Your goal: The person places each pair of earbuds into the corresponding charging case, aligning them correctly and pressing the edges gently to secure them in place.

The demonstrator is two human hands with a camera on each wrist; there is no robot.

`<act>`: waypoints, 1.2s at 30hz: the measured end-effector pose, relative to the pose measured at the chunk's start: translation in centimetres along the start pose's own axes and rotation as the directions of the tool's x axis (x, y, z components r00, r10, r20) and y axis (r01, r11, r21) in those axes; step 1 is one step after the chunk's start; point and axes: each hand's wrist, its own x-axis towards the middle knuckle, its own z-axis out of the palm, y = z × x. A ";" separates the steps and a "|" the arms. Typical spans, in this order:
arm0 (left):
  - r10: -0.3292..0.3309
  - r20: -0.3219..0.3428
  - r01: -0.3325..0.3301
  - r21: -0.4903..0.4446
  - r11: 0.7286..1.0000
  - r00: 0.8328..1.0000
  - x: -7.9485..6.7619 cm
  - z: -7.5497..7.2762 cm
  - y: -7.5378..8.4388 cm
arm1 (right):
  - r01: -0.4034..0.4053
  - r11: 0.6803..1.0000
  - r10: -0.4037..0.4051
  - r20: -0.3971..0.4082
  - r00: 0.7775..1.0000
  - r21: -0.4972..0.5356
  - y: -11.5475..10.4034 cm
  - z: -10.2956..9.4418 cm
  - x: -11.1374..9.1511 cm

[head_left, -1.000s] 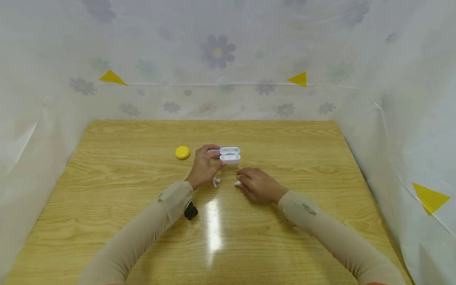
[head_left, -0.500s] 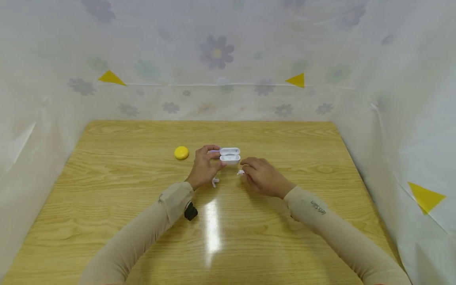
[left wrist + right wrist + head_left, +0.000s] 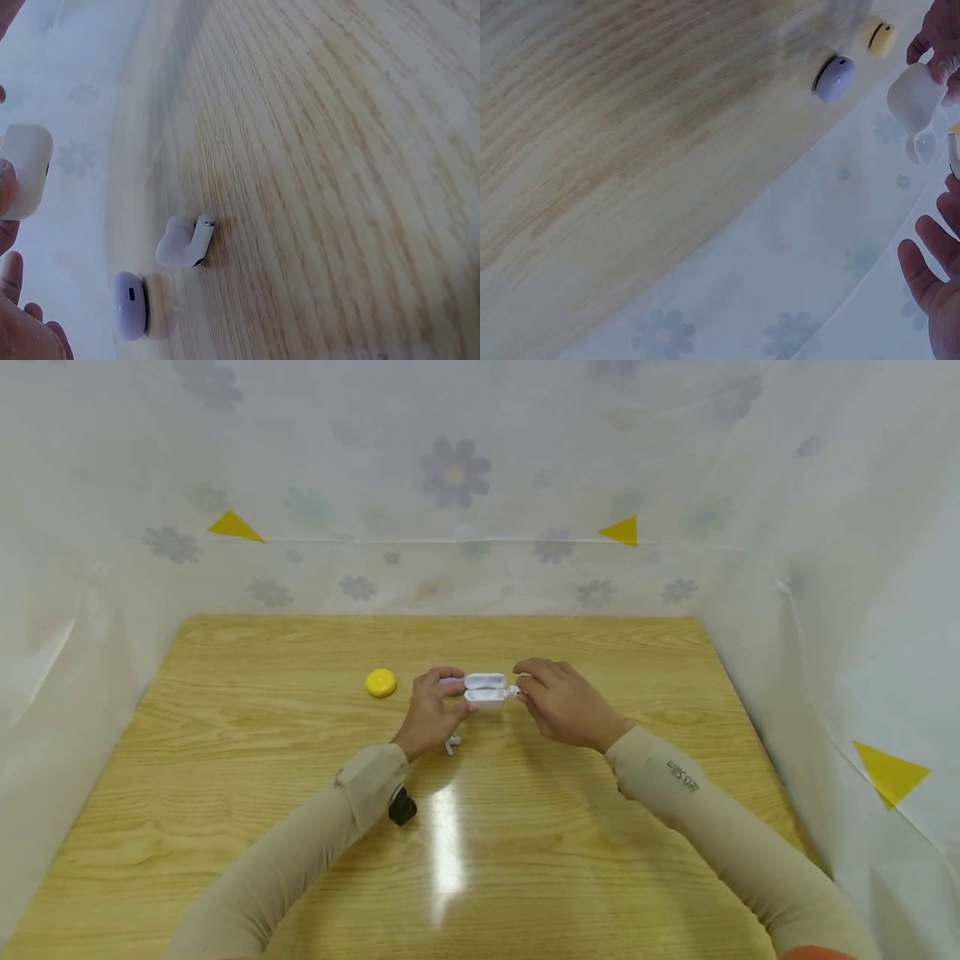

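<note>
My left hand (image 3: 431,714) holds a white earbud charging case (image 3: 485,700) by its left end, lid (image 3: 485,680) raised. Close to the case's right end, my right hand (image 3: 566,703) pinches a white earbud (image 3: 513,692) between thumb and fingers. A second white earbud (image 3: 180,244) lies on the wooden table, nearer to me than the case and just beside my left hand. In the right wrist view the case (image 3: 915,96) is seen from its outer side, held above the tabletop, with fingers (image 3: 922,274) of my right hand spread below it.
A purple rounded object (image 3: 835,79) lies on the table behind the case, mostly hidden in the head view. To its left is a yellow round one (image 3: 381,682). A black device (image 3: 402,807) sits at my left wrist. Flowered white sheeting (image 3: 450,568) encloses the table's back and sides.
My right hand has lifted the earbud off the table and carried it forward to the case's right end. My left hand and the case stay nearly in place.
</note>
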 end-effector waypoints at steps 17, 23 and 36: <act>0.028 -0.006 -0.028 0.004 1.000 1.000 -0.2 -0.1 0.4 | 0.085 0.986 -0.068 0.119 0.991 -0.146 0.3 0.3 1.0; 0.037 0.002 -0.037 0.006 0.999 0.999 -0.3 -0.1 0.5 | 0.094 0.983 -0.072 0.143 0.987 -0.155 0.1 0.6 1.2; 0.047 -0.004 -0.047 -0.010 0.999 0.999 -0.5 -0.1 0.2 | 0.124 0.976 -0.101 0.135 0.986 -0.177 0.0 0.2 1.6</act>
